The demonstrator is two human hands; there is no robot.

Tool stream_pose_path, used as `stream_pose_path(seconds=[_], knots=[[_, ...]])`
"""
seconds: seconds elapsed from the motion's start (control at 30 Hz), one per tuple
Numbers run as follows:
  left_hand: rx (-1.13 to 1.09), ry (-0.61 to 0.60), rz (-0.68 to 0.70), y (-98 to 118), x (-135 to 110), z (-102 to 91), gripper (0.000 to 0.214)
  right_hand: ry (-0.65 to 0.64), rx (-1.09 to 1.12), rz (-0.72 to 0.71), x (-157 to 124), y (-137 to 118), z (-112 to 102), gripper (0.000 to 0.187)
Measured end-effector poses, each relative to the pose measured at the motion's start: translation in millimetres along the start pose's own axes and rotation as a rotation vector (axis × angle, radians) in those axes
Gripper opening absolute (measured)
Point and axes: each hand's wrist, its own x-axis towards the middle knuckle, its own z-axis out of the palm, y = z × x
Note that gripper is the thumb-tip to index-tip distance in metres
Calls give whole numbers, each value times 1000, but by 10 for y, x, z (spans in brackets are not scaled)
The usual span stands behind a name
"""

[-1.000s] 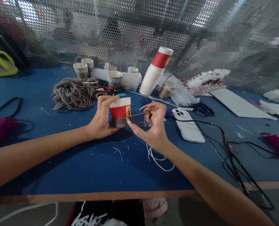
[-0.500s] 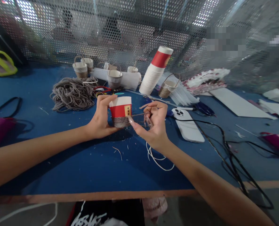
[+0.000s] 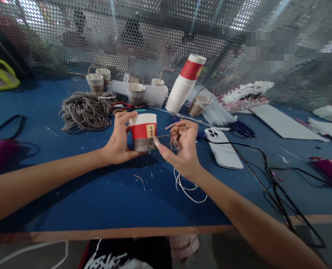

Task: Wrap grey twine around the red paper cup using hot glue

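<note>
My left hand (image 3: pixel 118 142) grips a red and white paper cup (image 3: pixel 139 129) from its left side, fingers at the rim and thumb near the base. Grey-brown cord (image 3: pixel 143 145) is wound in several rows round the cup's lower part. A strand of this cord runs off to the right into my right hand (image 3: pixel 184 145), whose fingers are curled round it. The right thumb's long nail touches the cup just above the wound rows. Both hands hover over the blue table (image 3: pixel 106 201). The cord's far end is hidden by my right fingers.
Behind the cup lie a heap of grey cord (image 3: pixel 84 112), red-handled pliers (image 3: pixel 123 105) and a leaning stack of paper cups (image 3: pixel 179 89). Small cord-wrapped baskets (image 3: pixel 136 93) stand along the back. A white phone (image 3: pixel 224 149) and black cables (image 3: pixel 266 168) lie right.
Almost nothing differs. The cup has turned or shifted very slightly in my left hand, and the strand to my right hand stays stretched.
</note>
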Motion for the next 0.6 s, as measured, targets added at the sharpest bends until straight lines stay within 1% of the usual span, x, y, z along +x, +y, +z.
stream_pose_path(seconds=[0.4,0.6], knots=[[-26,-15,-30,-24,-35,-1,94,-20,59,38,-5,21,-7,43],[-44,-44,-56,-23,-46,-27,95,-15,53,48,-1,30,-13,43]])
